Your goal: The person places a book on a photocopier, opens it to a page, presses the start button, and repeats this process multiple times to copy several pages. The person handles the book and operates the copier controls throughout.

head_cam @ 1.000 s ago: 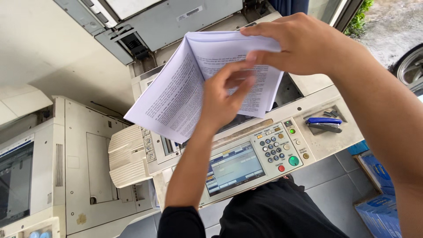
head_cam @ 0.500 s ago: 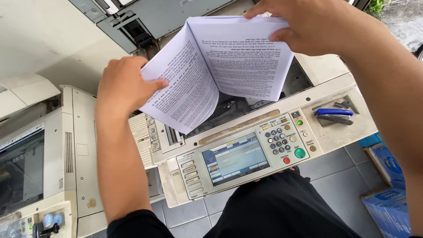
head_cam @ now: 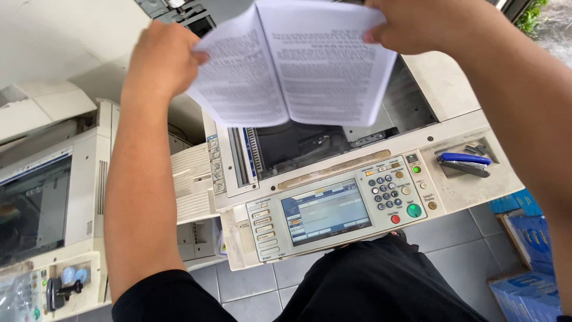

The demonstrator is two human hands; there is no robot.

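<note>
A sheaf of printed white pages [head_cam: 298, 65] is spread open like a book above a cream photocopier [head_cam: 453, 119]. My left hand [head_cam: 161, 59] grips the left edge of the left-hand pages. My right hand [head_cam: 417, 24] holds the top right corner of the right-hand pages. Below the pages the copier's glass bed [head_cam: 298, 146] lies uncovered and dark. Its control panel [head_cam: 333, 209], with a touch screen, keypad and green and red buttons, sits in front of me.
A blue stapler [head_cam: 465, 162] lies in a recess at the copier's right. A second copier [head_cam: 47, 197] stands to the left. Blue cardboard boxes [head_cam: 530, 250] sit on the tiled floor at the right. The raised copier lid [head_cam: 173, 9] is at the top.
My left hand left the middle of the pages and took hold of their left edge. The sheaf opened wider and rose toward the top of the view.
</note>
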